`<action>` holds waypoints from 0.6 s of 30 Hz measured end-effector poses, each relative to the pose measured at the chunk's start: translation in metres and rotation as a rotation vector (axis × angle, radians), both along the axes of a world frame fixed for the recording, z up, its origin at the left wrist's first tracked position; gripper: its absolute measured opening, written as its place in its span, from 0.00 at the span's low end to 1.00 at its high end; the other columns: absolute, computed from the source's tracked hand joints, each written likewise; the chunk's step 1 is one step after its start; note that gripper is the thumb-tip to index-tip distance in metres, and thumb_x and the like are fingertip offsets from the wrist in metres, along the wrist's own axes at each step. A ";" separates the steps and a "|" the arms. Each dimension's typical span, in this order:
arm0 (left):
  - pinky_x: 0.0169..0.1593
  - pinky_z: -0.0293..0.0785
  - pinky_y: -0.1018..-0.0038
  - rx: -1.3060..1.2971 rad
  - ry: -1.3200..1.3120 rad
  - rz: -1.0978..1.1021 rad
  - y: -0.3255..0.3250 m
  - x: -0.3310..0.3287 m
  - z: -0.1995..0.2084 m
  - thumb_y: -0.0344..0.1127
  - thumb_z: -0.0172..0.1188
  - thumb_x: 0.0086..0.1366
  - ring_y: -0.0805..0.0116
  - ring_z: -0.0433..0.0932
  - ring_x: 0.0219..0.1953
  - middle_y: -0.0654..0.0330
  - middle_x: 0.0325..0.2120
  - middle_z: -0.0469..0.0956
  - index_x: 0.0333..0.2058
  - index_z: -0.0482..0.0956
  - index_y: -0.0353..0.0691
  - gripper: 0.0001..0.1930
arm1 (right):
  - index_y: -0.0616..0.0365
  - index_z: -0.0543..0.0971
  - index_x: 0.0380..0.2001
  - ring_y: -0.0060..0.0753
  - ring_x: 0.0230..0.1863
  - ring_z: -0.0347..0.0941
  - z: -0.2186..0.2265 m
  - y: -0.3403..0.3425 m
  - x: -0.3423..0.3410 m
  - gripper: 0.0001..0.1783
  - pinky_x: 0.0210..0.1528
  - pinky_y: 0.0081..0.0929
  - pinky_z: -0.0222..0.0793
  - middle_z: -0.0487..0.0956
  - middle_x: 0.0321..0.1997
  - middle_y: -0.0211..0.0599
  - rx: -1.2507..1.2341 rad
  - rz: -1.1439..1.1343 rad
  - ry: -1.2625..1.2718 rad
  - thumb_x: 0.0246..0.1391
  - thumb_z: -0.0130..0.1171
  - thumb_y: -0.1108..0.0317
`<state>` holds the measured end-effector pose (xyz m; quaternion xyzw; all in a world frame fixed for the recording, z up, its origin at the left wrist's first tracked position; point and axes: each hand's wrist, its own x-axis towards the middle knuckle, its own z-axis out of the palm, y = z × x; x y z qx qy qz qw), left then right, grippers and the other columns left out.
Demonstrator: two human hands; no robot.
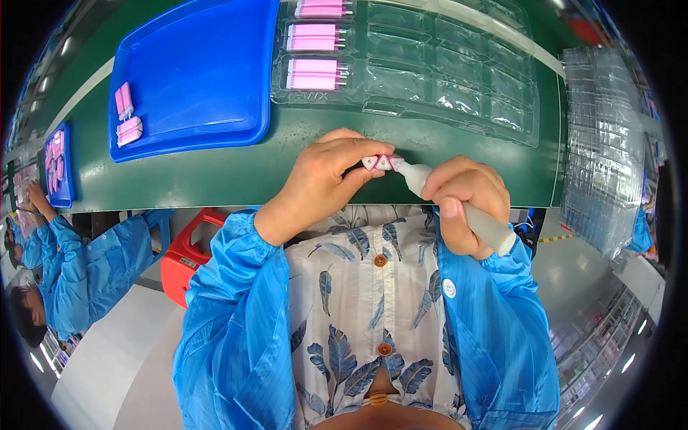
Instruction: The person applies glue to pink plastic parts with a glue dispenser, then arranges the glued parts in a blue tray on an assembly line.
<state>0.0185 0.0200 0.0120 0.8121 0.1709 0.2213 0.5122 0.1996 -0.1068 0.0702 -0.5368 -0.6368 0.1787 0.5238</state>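
My left hand (pixel 322 172) pinches a short row of small pink-and-white pieces (pixel 383 163) between thumb and fingers, just past the table's near edge. Their white triangular ends face me. Wrapped in my right hand (pixel 469 201) is a pale, whitish stick-shaped tool (pixel 490 228) with a narrowed tip. That tip meets the rightmost piece, or lies very close to it; contact cannot be made out. What the tool is does not show clearly. Beyond my hands, a clear plastic blister tray (pixel 451 118) holds pink blocks (pixel 313 74) with thin prongs in its left column.
A blue tray (pixel 193 79) at left holds two pink pieces (pixel 129 131). Stacked clear trays (pixel 602 143) stand at the right. A smaller blue tray (pixel 69 168) with pink pieces lies far left, near a co-worker in blue (pixel 93 272). A red stool (pixel 188 254) stands below the table edge.
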 end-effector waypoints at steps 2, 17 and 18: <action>0.46 0.78 0.67 -0.006 -0.002 -0.003 -0.001 0.000 0.001 0.21 0.68 0.53 0.58 0.82 0.43 0.57 0.41 0.85 0.45 0.83 0.38 0.18 | 0.59 0.72 0.22 0.33 0.19 0.72 0.000 0.002 -0.001 0.06 0.20 0.26 0.66 0.78 0.23 0.38 -0.020 0.004 0.019 0.47 0.59 0.76; 0.37 0.78 0.65 0.132 -0.061 0.233 -0.021 -0.002 -0.003 0.30 0.73 0.51 0.57 0.81 0.35 0.58 0.33 0.82 0.38 0.82 0.40 0.15 | 0.60 0.73 0.25 0.34 0.20 0.74 0.004 -0.002 -0.016 0.06 0.21 0.26 0.69 0.80 0.26 0.39 0.008 -0.004 -0.090 0.46 0.61 0.78; 0.37 0.78 0.65 0.147 -0.059 0.227 -0.021 -0.003 -0.004 0.30 0.73 0.51 0.56 0.81 0.35 0.58 0.33 0.82 0.38 0.82 0.40 0.15 | 0.60 0.73 0.25 0.34 0.20 0.74 0.003 -0.001 -0.017 0.06 0.21 0.26 0.69 0.80 0.26 0.39 0.007 -0.004 -0.092 0.46 0.61 0.78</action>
